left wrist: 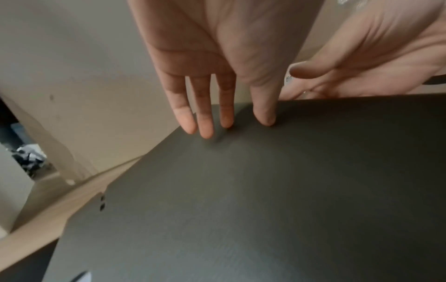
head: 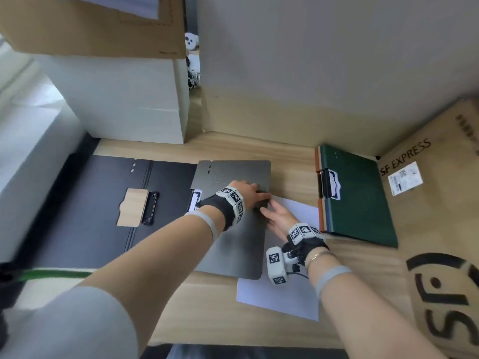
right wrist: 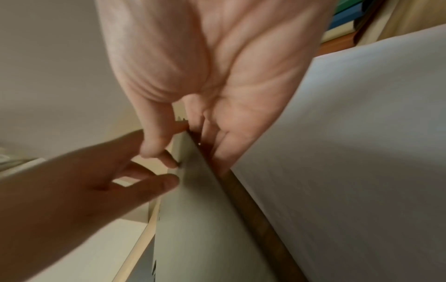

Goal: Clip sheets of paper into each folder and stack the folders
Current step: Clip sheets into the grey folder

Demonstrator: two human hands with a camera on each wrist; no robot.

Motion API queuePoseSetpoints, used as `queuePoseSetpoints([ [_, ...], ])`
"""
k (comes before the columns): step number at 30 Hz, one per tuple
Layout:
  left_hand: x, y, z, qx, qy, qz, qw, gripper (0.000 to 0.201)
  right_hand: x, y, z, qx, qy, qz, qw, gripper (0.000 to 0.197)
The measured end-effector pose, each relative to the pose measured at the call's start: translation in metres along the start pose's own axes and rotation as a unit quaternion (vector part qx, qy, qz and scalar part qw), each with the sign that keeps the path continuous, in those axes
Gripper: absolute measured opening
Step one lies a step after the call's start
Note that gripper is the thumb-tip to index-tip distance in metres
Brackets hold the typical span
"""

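A grey folder (head: 233, 244) lies mid-table, partly over white sheets of paper (head: 290, 296). My left hand (head: 246, 189) rests on its cover (left wrist: 241, 190) with straight fingertips (left wrist: 205, 131) near the right edge. My right hand (head: 274, 216) pinches that edge, thumb (right wrist: 156, 147) on the outer face of the cover (right wrist: 205, 219) and fingers behind it. The paper (right wrist: 350, 152) lies under the right palm. An open black folder (head: 85, 208) with a wood-faced clip (head: 134, 207) lies to the left. A stack of closed folders, green on top (head: 360, 198), sits at the right.
White boxes (head: 124, 99) and a brown carton (head: 98, 24) stand at the back left, with a grey wall panel (head: 311, 73) behind. An SF Express carton (head: 435, 203) fills the right side. Bare wooden table (head: 207, 307) shows in front.
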State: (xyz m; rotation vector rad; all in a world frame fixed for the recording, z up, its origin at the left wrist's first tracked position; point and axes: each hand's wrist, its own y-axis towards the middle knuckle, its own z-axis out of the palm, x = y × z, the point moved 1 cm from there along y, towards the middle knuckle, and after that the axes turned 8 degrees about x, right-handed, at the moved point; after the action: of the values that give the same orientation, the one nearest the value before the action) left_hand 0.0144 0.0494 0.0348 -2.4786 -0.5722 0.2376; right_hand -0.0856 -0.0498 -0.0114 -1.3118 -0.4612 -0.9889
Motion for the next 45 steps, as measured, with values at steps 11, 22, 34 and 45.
queuePoseSetpoints([
  [11,0.032,0.012,0.016,-0.057,-0.257,-0.152,0.953,0.061,0.032,-0.010,-0.046,-0.211,-0.161,-0.027,0.964,0.047],
  [22,-0.044,0.086,-0.022,0.001,-0.642,-0.116,0.758,0.026,0.080,-0.069,-0.212,-0.390,-0.146,-0.006,0.909,0.042],
  [34,-0.121,0.170,-0.040,0.064,-0.621,-0.114,0.773,0.021,0.078,-0.062,-0.323,-0.434,-0.118,0.054,0.892,0.041],
  [45,-0.139,0.206,-0.051,0.016,-0.641,-0.146,0.753,0.026,0.087,-0.034,-0.338,-0.394,-0.302,0.121,0.859,0.059],
])
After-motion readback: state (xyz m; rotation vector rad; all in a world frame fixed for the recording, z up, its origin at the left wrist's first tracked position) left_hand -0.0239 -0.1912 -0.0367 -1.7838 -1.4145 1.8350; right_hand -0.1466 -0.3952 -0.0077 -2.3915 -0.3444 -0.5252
